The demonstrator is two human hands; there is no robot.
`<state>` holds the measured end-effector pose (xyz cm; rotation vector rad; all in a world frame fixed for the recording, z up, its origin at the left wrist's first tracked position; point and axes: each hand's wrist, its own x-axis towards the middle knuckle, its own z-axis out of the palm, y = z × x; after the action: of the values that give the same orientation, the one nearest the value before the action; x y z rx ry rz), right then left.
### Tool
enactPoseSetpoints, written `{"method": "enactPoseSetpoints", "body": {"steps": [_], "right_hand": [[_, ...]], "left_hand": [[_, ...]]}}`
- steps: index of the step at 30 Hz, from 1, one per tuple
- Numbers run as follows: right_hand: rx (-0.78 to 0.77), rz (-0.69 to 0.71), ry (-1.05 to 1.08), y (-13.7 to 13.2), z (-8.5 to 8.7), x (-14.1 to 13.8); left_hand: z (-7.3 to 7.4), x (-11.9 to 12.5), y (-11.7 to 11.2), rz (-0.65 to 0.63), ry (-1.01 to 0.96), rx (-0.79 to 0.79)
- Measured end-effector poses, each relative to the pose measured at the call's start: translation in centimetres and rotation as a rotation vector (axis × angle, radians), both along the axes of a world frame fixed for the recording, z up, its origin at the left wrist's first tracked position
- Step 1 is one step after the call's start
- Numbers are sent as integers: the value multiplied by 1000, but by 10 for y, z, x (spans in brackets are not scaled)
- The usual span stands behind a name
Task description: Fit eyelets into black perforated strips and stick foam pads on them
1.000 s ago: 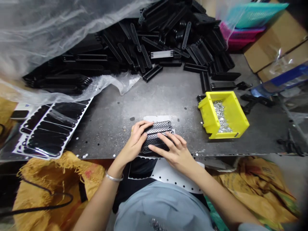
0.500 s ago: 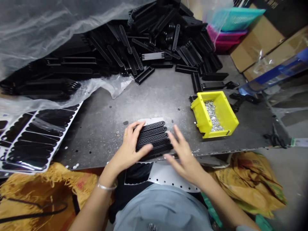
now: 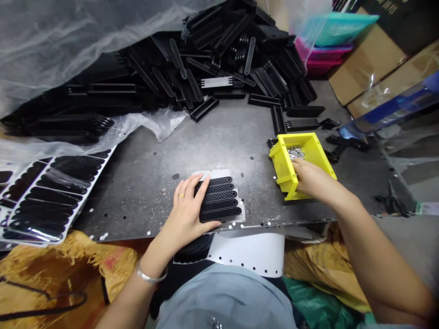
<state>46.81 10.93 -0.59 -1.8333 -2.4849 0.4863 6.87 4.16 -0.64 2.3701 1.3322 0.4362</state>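
Observation:
Several black perforated strips (image 3: pixel 219 201) lie side by side on a white backing sheet (image 3: pixel 241 212). My left hand (image 3: pixel 187 212) spans their left ends, with the thumb at the lowest strip and the fingers at the top one. It wears a ring and a bangle. My right hand (image 3: pixel 313 178) reaches over the near wall of a yellow plastic bin (image 3: pixel 286 171), its fingertips among small silver metal parts (image 3: pixel 295 152). The hand hides most of those parts, and I cannot tell whether it holds any.
A grey steel table (image 3: pixel 219 137) carries a large heap of black parts (image 3: pixel 212 68) beyond the hands. Sheets of black oval pads (image 3: pixel 51 196) lie to the left, under clear plastic film (image 3: pixel 68 45). Cardboard boxes (image 3: pixel 370 59) stand at the upper right.
My right hand has moved off the strips, rightward into the yellow bin. My left hand stays on the strips, which now sit squarely in a row.

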Motion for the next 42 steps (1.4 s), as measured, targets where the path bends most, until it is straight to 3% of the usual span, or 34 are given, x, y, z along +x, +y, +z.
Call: {"method": "enactPoseSetpoints", "body": {"steps": [9,14,17,19,21,23,25,27,32,36,38,41,42], "right_hand": [[112,-203,14,2,18,3],[280,-259,-55,2,46,-1],[504,-201,99,-11,62,-38],[512,-70,262,-23,60,-82],[371,98,370,-36,45,-133],[351,196,425,-46,25,-177],[396,242,406,-54,7,-204],[422,247,409,-61,-4,-213],[401,185,572,-71,-6,-202],[434,145,647,-68,7,-185],[511,18,622,-61,19,-159],[780,-290,395,-47,32,-97],[758,-331,316,-42,34,-75]], "left_hand": [[-14,-12,-13,110,-69,-33],[-17,-9,-6,67,-113,-70],[-19,-8,-3,47,-148,-68],[-21,-7,-3,51,-162,-56],[-21,-6,-4,65,-162,-42],[-22,-4,-5,86,-158,-31],[-21,-2,-6,106,-155,-29],[-21,0,-7,121,-157,-30],[-19,1,-9,131,-145,-36],[-11,-6,-7,72,-161,-6],[-7,-11,-2,80,-180,88],[-1,-17,7,49,-185,228],[1,-17,11,21,-175,247]]}}
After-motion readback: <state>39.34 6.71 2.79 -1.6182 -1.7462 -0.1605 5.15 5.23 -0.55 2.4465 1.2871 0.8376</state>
